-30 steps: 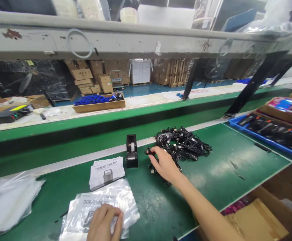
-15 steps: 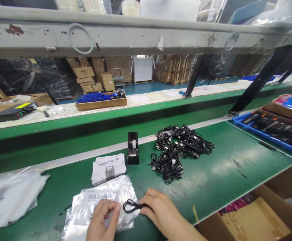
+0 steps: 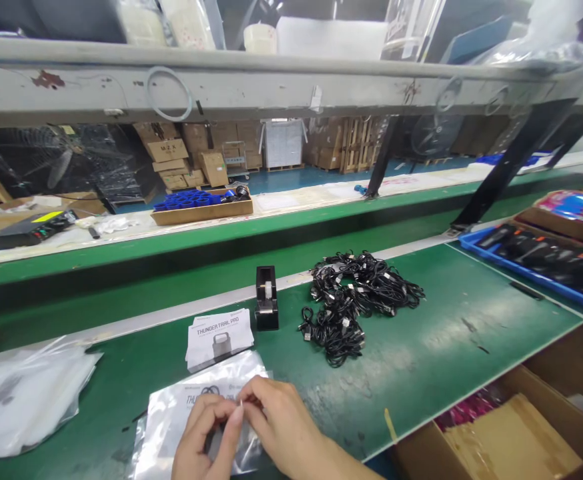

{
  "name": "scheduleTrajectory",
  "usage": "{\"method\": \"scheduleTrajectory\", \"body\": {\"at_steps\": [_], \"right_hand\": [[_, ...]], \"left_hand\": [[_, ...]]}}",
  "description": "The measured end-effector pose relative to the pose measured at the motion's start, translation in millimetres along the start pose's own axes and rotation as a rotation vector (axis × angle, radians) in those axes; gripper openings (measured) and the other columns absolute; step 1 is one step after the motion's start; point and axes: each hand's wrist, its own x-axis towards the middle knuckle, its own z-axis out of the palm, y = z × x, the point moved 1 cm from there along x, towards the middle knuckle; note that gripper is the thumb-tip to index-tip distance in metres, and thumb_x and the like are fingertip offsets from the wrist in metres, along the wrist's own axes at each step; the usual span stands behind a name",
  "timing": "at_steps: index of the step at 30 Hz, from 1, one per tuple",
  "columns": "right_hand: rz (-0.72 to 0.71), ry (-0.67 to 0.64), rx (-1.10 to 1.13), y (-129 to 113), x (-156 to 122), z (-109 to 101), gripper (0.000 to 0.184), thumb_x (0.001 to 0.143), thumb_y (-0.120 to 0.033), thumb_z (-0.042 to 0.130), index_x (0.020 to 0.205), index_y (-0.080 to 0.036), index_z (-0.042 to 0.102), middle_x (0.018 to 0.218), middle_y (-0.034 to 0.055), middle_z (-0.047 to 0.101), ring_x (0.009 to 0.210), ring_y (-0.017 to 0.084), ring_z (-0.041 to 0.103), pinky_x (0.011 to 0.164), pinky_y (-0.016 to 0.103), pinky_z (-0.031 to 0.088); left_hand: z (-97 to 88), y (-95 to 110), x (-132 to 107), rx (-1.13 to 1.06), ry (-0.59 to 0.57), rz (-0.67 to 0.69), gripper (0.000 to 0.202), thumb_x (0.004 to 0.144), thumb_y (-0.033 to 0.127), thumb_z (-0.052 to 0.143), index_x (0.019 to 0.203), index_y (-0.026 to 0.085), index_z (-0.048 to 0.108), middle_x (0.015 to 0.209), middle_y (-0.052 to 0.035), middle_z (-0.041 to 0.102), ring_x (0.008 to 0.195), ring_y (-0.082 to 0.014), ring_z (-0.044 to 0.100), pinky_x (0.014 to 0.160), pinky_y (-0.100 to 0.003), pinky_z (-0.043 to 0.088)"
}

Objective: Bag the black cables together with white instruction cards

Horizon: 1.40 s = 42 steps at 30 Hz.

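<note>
My left hand (image 3: 206,433) and my right hand (image 3: 284,423) meet over a clear plastic bag (image 3: 251,365) at the front of the bench. A printed "THUNDER TRAIL PRO" sheet (image 3: 164,410) shows through the bag. My left fingers are pinched at the bag's edge. A looped black cable (image 3: 210,390) shows just beyond them, over the sheet; its other end is hidden by my fingers. The right fingertips are closed at that end, against the left thumb. Behind the bag lies a stack of matching sheets (image 3: 220,338).
A black tape dispenser (image 3: 267,300) and a pile of coiled black cables (image 3: 361,290) stand beyond my hands. At left lie more plastic bags (image 3: 26,400). On the right are a blue tray (image 3: 501,263) of black items and an open carton (image 3: 511,433) below the bench edge.
My right hand has moved left with the cable, up against my left hand. The cable loop now lies over the sheet. The camera view has shifted slightly.
</note>
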Motion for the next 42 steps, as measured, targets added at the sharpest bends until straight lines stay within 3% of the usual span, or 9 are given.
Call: {"method": "scheduleTrajectory", "body": {"at_steps": [5,10,17,23,27,30,32,36,42], "right_hand": [[-0.23,-0.142,-0.013,-35,30,-25,0.046,0.081,-0.031,0.055,0.123,-0.021,0.041,0.089,-0.0004,0.068,0.101,0.018,0.053,0.09,0.028,0.033],[-0.45,-0.267,-0.05,-74,76,-43,0.055,0.075,-0.022,0.064,0.125,-0.022,0.039,0.082,-0.0026,0.068,0.102,0.015,0.054,0.094,0.03,0.029],[-0.62,-0.616,0.185,-107,86,-63,0.061,0.076,-0.014,0.059,0.131,-0.019,0.033,0.075,-0.0028,0.064,0.087,0.011,0.061,0.083,0.022,0.04],[-0.562,-0.766,0.284,-85,71,-81,0.058,0.075,-0.016,0.059,0.129,-0.019,0.038,0.082,-0.0003,0.065,0.085,0.012,0.061,0.083,0.023,0.042],[-0.257,-0.182,0.156,-47,52,-71,0.036,0.081,-0.024,0.053,0.117,-0.023,0.05,0.105,0.0036,0.061,0.097,0.015,0.056,0.088,0.029,0.041],[-0.053,0.096,0.041,-8,25,-36,0.019,0.088,-0.021,0.041,0.094,-0.019,0.059,0.09,0.0044,0.064,0.084,0.015,0.059,0.076,0.027,0.046],[-0.13,0.027,-0.039,15,6,-5,0.021,0.089,-0.021,0.038,0.088,-0.02,0.059,0.086,0.0039,0.065,0.081,0.014,0.06,0.072,0.024,0.047],[-0.632,-0.238,-0.319,43,-16,38,0.026,0.09,-0.03,0.039,0.112,-0.031,0.053,0.125,0.0026,0.053,0.12,0.021,0.042,0.099,0.039,0.034],[-0.519,-0.313,-0.409,44,-5,28,0.058,0.084,-0.052,0.039,0.136,-0.032,0.023,0.137,0.0088,0.037,0.128,0.031,0.026,0.1,0.064,0.01]], "left_hand": [[-26.5,0,15,-0.109,0.121,-0.139,0.023,0.07,0.047,0.06,0.071,0.024,0.059,0.078,0.0029,0.054,0.076,-0.0137,0.05,0.071,-0.021,0.04],[-54.0,-8,30,-0.232,0.34,-0.299,0.037,0.071,0.056,0.053,0.094,0.026,0.057,0.101,0.0008,0.058,0.099,-0.0193,0.051,0.089,-0.031,0.036],[-61.5,3,34,-0.68,-0.12,-0.291,0.062,0.057,0.069,0.056,0.103,0.028,0.059,0.112,-0.0053,0.06,0.105,-0.0278,0.053,0.085,-0.039,0.044],[-39.9,10,17,-0.675,-0.188,-0.436,0.035,0.045,0.046,0.078,0.06,0.02,0.062,0.055,0.0018,0.06,0.053,-0.0125,0.054,0.054,-0.025,0.044],[-33.3,-4,24,-0.539,0.012,-0.468,0.03,0.056,0.043,0.074,0.068,0.018,0.064,0.058,0.0038,0.059,0.053,-0.0086,0.052,0.052,-0.02,0.042],[-34.8,-20,36,-0.433,0.195,-0.453,0.04,0.058,0.047,0.071,0.082,0.017,0.065,0.072,-0.0003,0.066,0.073,-0.0154,0.06,0.067,-0.026,0.046],[-37.4,-25,42,-0.376,0.274,-0.429,0.041,0.059,0.05,0.069,0.084,0.017,0.065,0.078,-0.0013,0.067,0.082,-0.0177,0.06,0.075,-0.028,0.044],[-47.6,-17,49,-0.246,0.328,-0.353,0.035,0.061,0.049,0.067,0.079,0.018,0.067,0.084,-0.0013,0.068,0.092,-0.0204,0.057,0.085,-0.029,0.039],[-76.0,14,52,-0.123,0.521,-0.125,0.03,0.069,0.045,0.062,0.086,0.02,0.066,0.088,-0.0017,0.068,0.088,-0.0203,0.059,0.086,-0.035,0.04]]}}
